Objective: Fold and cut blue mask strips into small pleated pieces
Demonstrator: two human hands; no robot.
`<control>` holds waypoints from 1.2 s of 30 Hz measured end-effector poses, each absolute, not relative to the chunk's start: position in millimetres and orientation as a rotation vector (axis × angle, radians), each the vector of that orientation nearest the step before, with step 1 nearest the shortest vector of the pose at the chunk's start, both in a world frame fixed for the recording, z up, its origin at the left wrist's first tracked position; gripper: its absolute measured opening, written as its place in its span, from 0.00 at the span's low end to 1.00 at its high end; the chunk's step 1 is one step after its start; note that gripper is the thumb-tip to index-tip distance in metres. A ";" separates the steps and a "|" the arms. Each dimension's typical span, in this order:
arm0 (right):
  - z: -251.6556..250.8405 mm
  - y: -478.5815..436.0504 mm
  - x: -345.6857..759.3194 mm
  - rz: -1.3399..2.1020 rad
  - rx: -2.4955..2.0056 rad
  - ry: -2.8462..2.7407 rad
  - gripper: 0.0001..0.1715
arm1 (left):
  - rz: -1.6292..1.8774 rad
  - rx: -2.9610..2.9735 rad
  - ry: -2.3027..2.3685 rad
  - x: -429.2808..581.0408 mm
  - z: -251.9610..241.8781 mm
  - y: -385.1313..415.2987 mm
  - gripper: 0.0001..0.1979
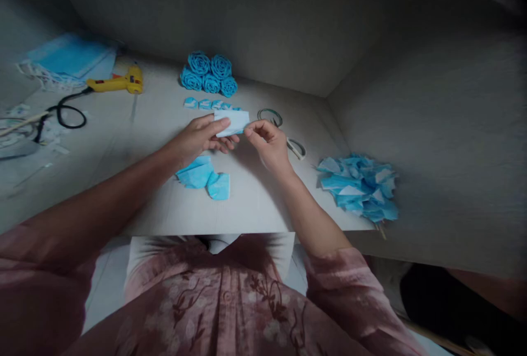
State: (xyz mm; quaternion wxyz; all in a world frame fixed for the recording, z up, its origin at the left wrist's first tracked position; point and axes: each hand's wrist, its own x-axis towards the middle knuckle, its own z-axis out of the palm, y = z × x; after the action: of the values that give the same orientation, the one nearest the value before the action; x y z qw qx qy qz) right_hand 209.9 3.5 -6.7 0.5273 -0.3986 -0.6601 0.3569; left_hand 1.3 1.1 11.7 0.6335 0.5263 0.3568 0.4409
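A small rectangular piece of pale blue fabric point(233, 122), thin and soft-looking, is held just above the middle of a pale, matte desk point(164, 208) by two bare hands. The left hand point(200, 137) grips its left edge, the thumb laid on top and the fingers point(224, 143) curled beneath. The right hand point(267, 139) pinches the right edge between thumb and forefinger, the other fingers folded in. Below the hands, folded blue fabric pieces point(203, 176) lie flat on the desk. Behind the held piece, a short row of small blue-and-white folded bits point(208, 104) is seen, and beyond it a cluster of five rolled fabric roses point(209, 74) in deeper blue, their spiral layers tightly wound. A pair of scissors point(284, 134) lies just right of the hands. At the right, a loose heap of crumpled blue scraps point(360, 186) is piled. At the far left, a yellow glue gun point(119, 82) with a black cord point(68, 114) rests near a stack of blue face masks point(68, 61). Pink floral sleeves point(341, 284) cover the forearms.
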 end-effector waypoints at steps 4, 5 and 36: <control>-8.9 5.4 210.5 0.844 -0.946 -1.585 0.18 | 1.006 1.297 0.908 -0.1 13.4 -0.8 0.18; -9.1 5.3 210.4 0.844 -0.946 -1.582 0.18 | 1.021 1.308 0.929 0.0 12.8 -0.6 0.17; -28.0 10.6 209.9 0.737 -0.955 -1.750 0.46 | 1.048 1.257 0.909 5.4 9.2 -1.9 0.10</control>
State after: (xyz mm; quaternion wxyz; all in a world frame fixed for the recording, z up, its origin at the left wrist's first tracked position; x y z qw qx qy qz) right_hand 209.9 10.6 -28.0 0.4864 -0.3926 -0.7194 0.3029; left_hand 5.4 -1.9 9.2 0.5929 0.5406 0.3911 0.4508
